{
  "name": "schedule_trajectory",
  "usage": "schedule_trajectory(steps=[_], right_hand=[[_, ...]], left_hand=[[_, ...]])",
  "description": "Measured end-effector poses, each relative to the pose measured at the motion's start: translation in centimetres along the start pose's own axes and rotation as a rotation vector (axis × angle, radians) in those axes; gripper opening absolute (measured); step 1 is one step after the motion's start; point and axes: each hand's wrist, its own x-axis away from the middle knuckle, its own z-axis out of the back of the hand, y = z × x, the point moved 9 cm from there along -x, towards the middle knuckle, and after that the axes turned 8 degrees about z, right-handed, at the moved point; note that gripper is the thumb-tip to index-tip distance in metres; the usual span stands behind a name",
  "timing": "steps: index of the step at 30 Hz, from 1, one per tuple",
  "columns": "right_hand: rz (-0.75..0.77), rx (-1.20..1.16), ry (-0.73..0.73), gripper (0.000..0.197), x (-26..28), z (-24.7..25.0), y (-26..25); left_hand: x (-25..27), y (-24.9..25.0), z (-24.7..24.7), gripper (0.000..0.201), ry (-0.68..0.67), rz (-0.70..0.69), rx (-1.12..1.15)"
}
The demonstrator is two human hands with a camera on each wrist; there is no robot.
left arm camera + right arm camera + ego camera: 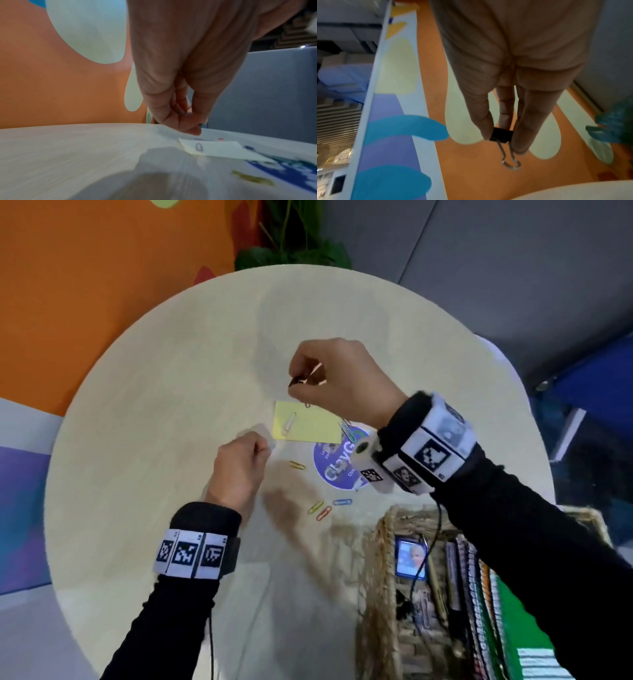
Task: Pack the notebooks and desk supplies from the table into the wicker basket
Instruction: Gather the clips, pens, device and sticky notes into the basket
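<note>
My right hand point(298, 385) hovers over the middle of the round table point(154, 405) and pinches a small black binder clip point(295, 380) between thumb and fingers; the right wrist view shows the binder clip point(501, 135) with its wire handles hanging down. My left hand point(265, 445) is just above the table, by the left corner of a yellow sticky-note pad point(308, 426). Its fingertips point(193, 129) are pressed together with nothing visible between them. Loose coloured paper clips point(323, 508) lie between the pad and the wicker basket point(385, 542).
The basket at the near right holds spiral notebooks point(479, 594), pens and a small picture card point(411, 558). A white paper clip point(289, 422) lies on the pad, a yellow one point(297, 465) beside a round blue sticker point(334, 463). A plant point(294, 251) stands beyond the far edge.
</note>
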Motion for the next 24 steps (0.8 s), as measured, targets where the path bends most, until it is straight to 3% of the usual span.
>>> schedule_trajectory(steps=[3, 7, 10, 13, 16, 21, 24], right_hand=[[-0.078, -0.110, 0.006, 0.012, 8.5, 2.9, -0.1], [-0.272, -0.156, 0.002, 0.010, 18.9, 2.9, 2.8], [-0.296, 0.053, -0.205, 0.011, 24.0, -0.7, 4.7], [-0.321, 0.153, -0.430, 0.011, 26.8, -5.7, 6.7], [-0.318, 0.260, -0.523, 0.005, 27.6, -8.9, 8.0], [-0.304, 0.269, -0.513, 0.011, 27.7, -10.7, 8.2], [-0.367, 0.206, -0.445, 0.018, 28.4, -8.1, 8.1]], left_hand=[[2.4, 1.6, 0.5, 0.008, 0.004, -0.030, 0.075], [5.9, 4.7, 1.1, 0.007, -0.002, -0.083, 0.162], [8.7, 7.0, 1.4, 0.005, -0.016, -0.124, 0.188], [11.6, 9.2, 1.2, 0.010, -0.074, -0.193, 0.182], [14.6, 11.0, 0.5, 0.017, -0.171, -0.262, 0.175], [18.9, 13.3, -0.9, 0.018, -0.246, -0.347, 0.074], [21.2, 15.0, -3.3, 0.020, -0.340, -0.431, -0.048]])
